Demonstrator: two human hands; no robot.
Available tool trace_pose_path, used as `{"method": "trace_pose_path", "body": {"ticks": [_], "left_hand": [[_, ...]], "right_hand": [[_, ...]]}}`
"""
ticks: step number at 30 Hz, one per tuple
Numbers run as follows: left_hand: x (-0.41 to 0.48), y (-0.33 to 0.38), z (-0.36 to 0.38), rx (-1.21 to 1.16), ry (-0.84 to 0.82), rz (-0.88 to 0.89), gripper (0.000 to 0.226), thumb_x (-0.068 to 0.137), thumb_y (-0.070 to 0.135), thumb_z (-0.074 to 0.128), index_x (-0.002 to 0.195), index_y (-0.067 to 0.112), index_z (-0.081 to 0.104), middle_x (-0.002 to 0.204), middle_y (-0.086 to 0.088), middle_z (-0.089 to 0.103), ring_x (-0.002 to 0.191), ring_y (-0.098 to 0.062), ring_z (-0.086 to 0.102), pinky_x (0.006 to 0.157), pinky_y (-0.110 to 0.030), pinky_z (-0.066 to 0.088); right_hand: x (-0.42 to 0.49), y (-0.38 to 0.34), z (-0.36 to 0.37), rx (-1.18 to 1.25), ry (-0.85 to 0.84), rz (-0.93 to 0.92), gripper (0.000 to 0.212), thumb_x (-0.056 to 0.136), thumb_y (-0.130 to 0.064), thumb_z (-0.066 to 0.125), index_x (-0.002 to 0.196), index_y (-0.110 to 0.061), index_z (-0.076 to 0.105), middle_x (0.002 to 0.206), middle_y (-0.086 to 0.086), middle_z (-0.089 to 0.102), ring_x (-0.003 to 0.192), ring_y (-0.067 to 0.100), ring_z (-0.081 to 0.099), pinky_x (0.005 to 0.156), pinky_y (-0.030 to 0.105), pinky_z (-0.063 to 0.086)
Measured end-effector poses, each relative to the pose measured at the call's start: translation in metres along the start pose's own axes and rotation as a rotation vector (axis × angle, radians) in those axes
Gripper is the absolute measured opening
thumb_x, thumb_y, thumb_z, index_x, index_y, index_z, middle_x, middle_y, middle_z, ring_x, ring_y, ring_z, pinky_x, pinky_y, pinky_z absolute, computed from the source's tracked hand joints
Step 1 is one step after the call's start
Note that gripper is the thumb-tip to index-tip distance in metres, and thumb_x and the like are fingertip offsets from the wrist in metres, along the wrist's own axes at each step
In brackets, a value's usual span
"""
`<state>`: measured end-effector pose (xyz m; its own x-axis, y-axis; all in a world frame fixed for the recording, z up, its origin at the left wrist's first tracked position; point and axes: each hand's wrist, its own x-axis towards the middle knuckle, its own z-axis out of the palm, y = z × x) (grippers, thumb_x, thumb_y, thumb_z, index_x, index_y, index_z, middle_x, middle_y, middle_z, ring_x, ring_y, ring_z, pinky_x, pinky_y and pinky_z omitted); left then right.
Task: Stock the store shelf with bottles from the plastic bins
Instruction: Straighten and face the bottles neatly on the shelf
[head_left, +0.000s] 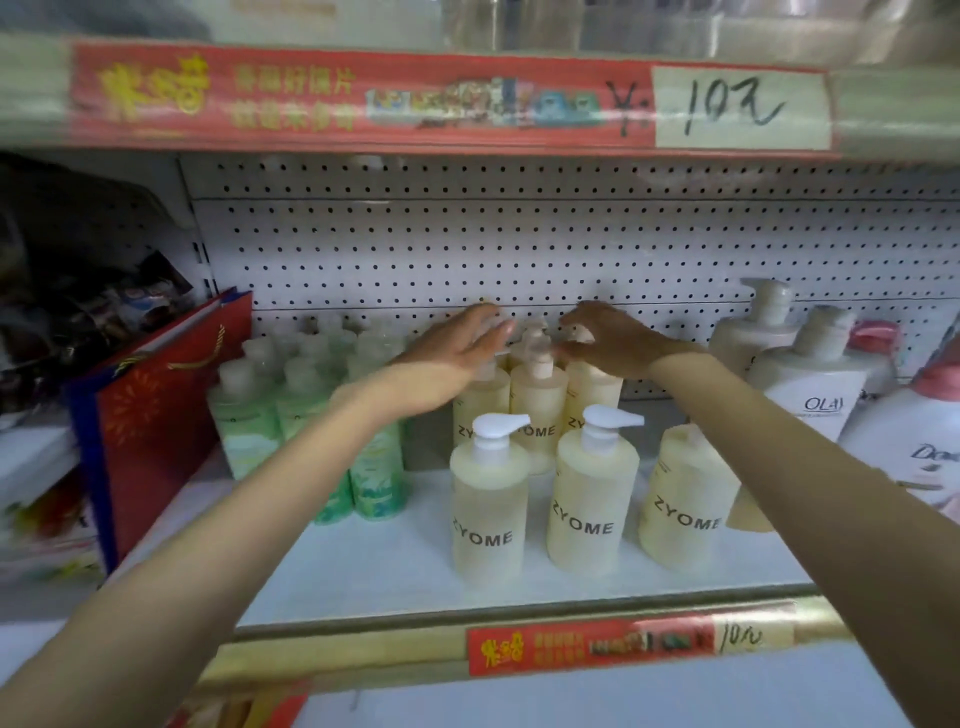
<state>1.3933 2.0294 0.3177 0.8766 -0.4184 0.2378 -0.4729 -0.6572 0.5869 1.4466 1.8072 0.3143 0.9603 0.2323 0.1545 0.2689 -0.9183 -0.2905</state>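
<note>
Several pale yellow ZYOME pump bottles stand on the white shelf (374, 566). Three are in front: one left (488, 519), one in the middle (592, 504) and one at the right (685, 504), partly behind my right forearm. A back row stands behind them, its centre bottle (537, 405) between my hands. My left hand (457, 348) reaches over the back left bottle with fingers spread and nothing in it. My right hand (610, 338) hovers over the back right bottle, fingers loosely bent onto its pump head, not closed around it.
Green bottles (376, 480) fill the shelf to the left, beside a red gift bag (156, 415). White Olay (815, 400) and Dove (914, 457) bottles stand at the right. A pegboard back wall (519, 249) and the upper shelf edge (363, 98) bound the space.
</note>
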Motion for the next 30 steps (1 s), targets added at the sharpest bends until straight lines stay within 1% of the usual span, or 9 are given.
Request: {"method": "trace_pose_path", "body": {"ticks": [3,5,8,11,13,14,18,25,30], "left_hand": [[-0.038,0.005,0.021,-0.031,-0.013,0.008,0.043,0.096,0.05,0.028,0.129,0.029,0.045,0.107,0.018,0.057,0.103,-0.008,0.049,0.082,-0.009,0.035],[-0.053,0.003,0.034,-0.105,-0.016,0.041,0.054,0.088,0.055,0.034,0.131,0.024,0.046,0.125,0.011,0.055,0.115,-0.006,0.048,0.093,-0.012,0.037],[-0.065,-0.001,0.044,-0.105,-0.064,0.089,0.083,0.076,0.062,0.05,0.145,0.023,0.027,0.148,0.009,0.034,0.133,-0.006,0.034,0.105,-0.025,0.034],[-0.07,-0.008,0.042,0.012,-0.113,0.112,0.093,0.075,0.046,0.073,0.148,0.03,0.018,0.151,0.012,0.025,0.136,-0.003,0.026,0.109,-0.023,0.027],[-0.072,-0.012,0.04,0.127,-0.131,0.12,0.09,0.075,0.034,0.076,0.146,0.033,0.021,0.145,0.01,0.029,0.131,-0.006,0.031,0.107,-0.023,0.029],[-0.072,-0.014,0.04,0.158,-0.132,0.128,0.088,0.076,0.03,0.076,0.145,0.034,0.023,0.14,0.009,0.031,0.127,-0.007,0.034,0.105,-0.024,0.031],[-0.072,-0.011,0.044,0.207,-0.09,0.097,0.087,0.075,0.027,0.077,0.144,0.035,0.024,0.133,0.005,0.033,0.121,-0.016,0.042,0.102,-0.036,0.039],[-0.072,-0.005,0.049,0.26,0.011,0.01,0.085,0.078,0.029,0.075,0.146,0.026,0.023,0.125,-0.001,0.03,0.107,-0.023,0.048,0.093,-0.038,0.044],[-0.055,-0.009,0.048,0.273,0.021,-0.032,0.087,0.076,0.028,0.076,0.145,0.027,0.023,0.138,-0.007,0.028,0.117,-0.028,0.046,0.097,-0.037,0.042]], "right_hand": [[-0.017,-0.015,0.001,0.096,0.107,-0.009,0.033,0.099,-0.039,0.041,0.114,-0.016,0.06,0.127,0.006,0.057,0.115,0.024,0.051,0.091,0.031,0.039],[-0.033,-0.023,-0.001,0.188,0.107,0.03,0.044,0.099,-0.047,0.035,0.107,-0.015,0.064,0.113,0.005,0.065,0.106,0.023,0.058,0.093,0.035,0.044],[-0.064,-0.032,-0.007,0.353,0.041,0.02,0.068,0.087,-0.07,0.029,0.106,-0.018,0.068,0.111,-0.003,0.068,0.107,0.017,0.06,0.102,0.038,0.041],[-0.093,-0.037,-0.017,0.166,-0.158,-0.056,0.058,0.088,-0.063,0.039,0.107,-0.017,0.068,0.118,-0.003,0.062,0.112,0.017,0.056,0.099,0.034,0.042],[-0.107,-0.039,-0.018,-0.03,-0.31,-0.068,0.051,0.084,-0.055,0.058,0.122,-0.02,0.056,0.128,-0.005,0.052,0.121,0.018,0.048,0.097,0.032,0.041],[-0.113,-0.042,-0.016,-0.084,-0.348,-0.045,0.061,0.08,-0.05,0.066,0.131,-0.024,0.047,0.131,-0.008,0.045,0.123,0.017,0.045,0.095,0.03,0.04],[-0.122,-0.052,0.008,-0.277,-0.233,0.053,0.082,0.071,-0.04,0.08,0.136,-0.023,0.032,0.131,0.001,0.039,0.114,0.027,0.047,0.088,0.039,0.045],[-0.111,-0.038,0.018,-0.242,-0.141,-0.077,0.066,0.071,-0.022,0.081,0.124,-0.024,0.041,0.117,-0.002,0.04,0.109,0.022,0.038,0.086,0.035,0.042],[-0.098,-0.035,0.021,-0.223,-0.125,-0.131,0.069,0.07,-0.02,0.082,0.125,-0.026,0.041,0.122,0.0,0.043,0.105,0.021,0.041,0.086,0.034,0.042]]}}
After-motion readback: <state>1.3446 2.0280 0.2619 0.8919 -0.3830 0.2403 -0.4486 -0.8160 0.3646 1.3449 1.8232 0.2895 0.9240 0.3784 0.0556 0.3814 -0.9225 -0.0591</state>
